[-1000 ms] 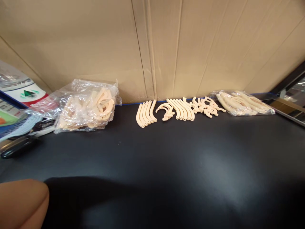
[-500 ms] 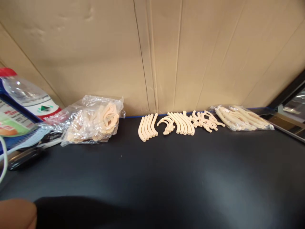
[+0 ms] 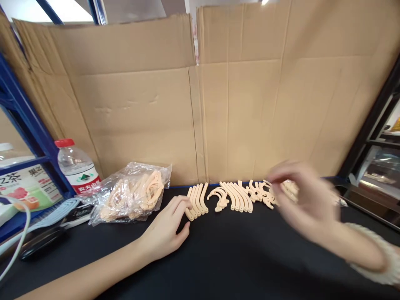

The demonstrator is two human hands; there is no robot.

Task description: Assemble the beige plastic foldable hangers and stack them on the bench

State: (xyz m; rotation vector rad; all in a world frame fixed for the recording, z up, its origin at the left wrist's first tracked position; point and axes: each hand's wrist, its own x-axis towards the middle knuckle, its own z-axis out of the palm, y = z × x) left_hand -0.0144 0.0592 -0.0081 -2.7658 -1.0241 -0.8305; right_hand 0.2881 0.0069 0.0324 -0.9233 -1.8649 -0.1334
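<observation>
My left hand [image 3: 168, 227] reaches in from the lower left. Its fingertips rest at the leftmost strip of a row of cream-coloured curved strips [image 3: 200, 200] with holes at their ends; the thumb stays apart from the fingers. Blurred by motion, my right hand [image 3: 304, 200] hovers at the right, in front of small branched cream pieces [image 3: 261, 192] and a clear bag of cream pieces [image 3: 290, 189] that it partly hides. Whether it holds anything cannot be made out. Between the hands lie a cluster of hooked pieces [image 3: 220, 196] and a second row of curved strips [image 3: 239, 196].
Left of the rows sits a clear plastic bag [image 3: 131, 196] of cream parts. A red-capped bottle [image 3: 76, 166], a blue brush [image 3: 56, 214], a black-handled tool [image 3: 42, 241] and a white cable [image 3: 23, 237] crowd the left side. Cardboard [image 3: 140, 116] walls the back of the black table [image 3: 218, 258].
The view has tilted up, showing more cardboard. My left hand has come to the left row of strips, and my right hand has entered at the right.
</observation>
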